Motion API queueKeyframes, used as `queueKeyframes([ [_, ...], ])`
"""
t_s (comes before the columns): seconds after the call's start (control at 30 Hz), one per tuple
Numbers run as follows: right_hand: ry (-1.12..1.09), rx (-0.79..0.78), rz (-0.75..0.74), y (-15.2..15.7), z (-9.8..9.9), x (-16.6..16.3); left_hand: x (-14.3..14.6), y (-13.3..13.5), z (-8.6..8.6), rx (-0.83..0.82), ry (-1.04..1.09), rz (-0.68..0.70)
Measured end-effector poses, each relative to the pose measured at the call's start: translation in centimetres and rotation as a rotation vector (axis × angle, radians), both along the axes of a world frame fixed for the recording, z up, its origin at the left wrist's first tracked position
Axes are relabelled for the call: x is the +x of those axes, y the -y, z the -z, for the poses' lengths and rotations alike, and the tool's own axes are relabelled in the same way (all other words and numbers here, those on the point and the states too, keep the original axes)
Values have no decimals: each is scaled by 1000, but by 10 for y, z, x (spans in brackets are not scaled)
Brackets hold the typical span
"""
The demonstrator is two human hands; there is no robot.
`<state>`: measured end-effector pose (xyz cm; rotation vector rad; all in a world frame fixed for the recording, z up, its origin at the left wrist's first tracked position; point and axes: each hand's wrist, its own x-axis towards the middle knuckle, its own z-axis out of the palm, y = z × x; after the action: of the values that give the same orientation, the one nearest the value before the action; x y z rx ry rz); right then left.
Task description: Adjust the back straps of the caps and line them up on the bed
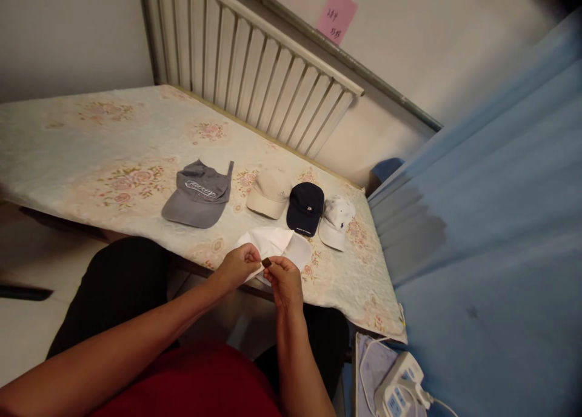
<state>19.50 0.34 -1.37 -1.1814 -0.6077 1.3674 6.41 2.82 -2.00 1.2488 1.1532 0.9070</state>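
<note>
Over the near edge of the bed, my left hand (240, 264) and my right hand (285, 279) meet at a small dark square piece (266, 262), perhaps a buckle. The right thumb and finger pinch it. My left fingertips are closed at its left edge, and what else they hold is too small to make out. Just behind and under the hands lies a white cap (273, 240), its brim to the right, partly hidden by them. Beyond it are a beige cap (269, 193), a navy cap (305, 208) and a white cap with a small dark logo (335, 222). A grey cap (200, 196) lies to the left, its strap sticking up.
A floral cover (173, 135) spreads over the bed. White slatted radiator (259, 71) and wall stand behind it, with a pink note (337, 17) above. A blue curtain (477, 223) hangs at right. A power strip (400, 390) with cords sits at lower right.
</note>
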Motion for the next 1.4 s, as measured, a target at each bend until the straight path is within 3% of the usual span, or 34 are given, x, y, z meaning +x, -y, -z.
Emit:
queueKeyframes([
  [0.23, 74, 10, 9, 0, 1, 0, -1, -1, -1, 19, 0, 6],
  [0.47, 47, 17, 26, -2, 4, 5, -7, 6, -9, -53, 147, 159],
  [0.9, 7, 12, -14, 2, 8, -3, 1, 3, 3, -25, 107, -34],
  [1.17, 77, 65, -92, 5, 5, 0, -1, 1, 9, 46, -10, -42],
  [1.4, 268, 89, -103, 4, 6, 4, -1, 2, 8, 89, -47, -9],
])
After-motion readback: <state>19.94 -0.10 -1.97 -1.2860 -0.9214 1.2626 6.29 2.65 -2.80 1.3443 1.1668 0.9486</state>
